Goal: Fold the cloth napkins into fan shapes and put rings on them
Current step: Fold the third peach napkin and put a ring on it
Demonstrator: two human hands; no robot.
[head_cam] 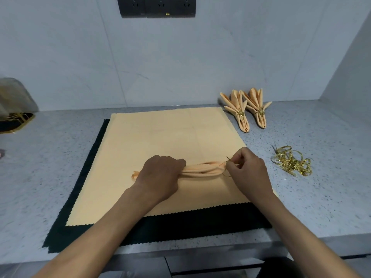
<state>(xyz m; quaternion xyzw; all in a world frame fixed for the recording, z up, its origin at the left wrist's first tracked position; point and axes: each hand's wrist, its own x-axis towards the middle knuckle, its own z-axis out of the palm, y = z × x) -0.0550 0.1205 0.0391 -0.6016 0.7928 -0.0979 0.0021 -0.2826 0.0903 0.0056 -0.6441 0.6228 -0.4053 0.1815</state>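
A pleated peach napkin [202,169] lies as a narrow bundle across a flat peach napkin [160,137]. My left hand [160,173] grips the bundle near its left end. My right hand [248,170] pinches a thin gold ring [226,167] at the bundle's right end. Two finished fan napkins [247,111] with gold rings lie at the back right. A pile of loose gold rings [291,163] sits to the right of my right hand.
A dark green cloth [84,227] lies under the flat napkin on the speckled grey counter [50,167]. A bagged dark object with gold trim [14,115] stands at the far left. The wall rises behind; the counter's front edge runs below the cloth.
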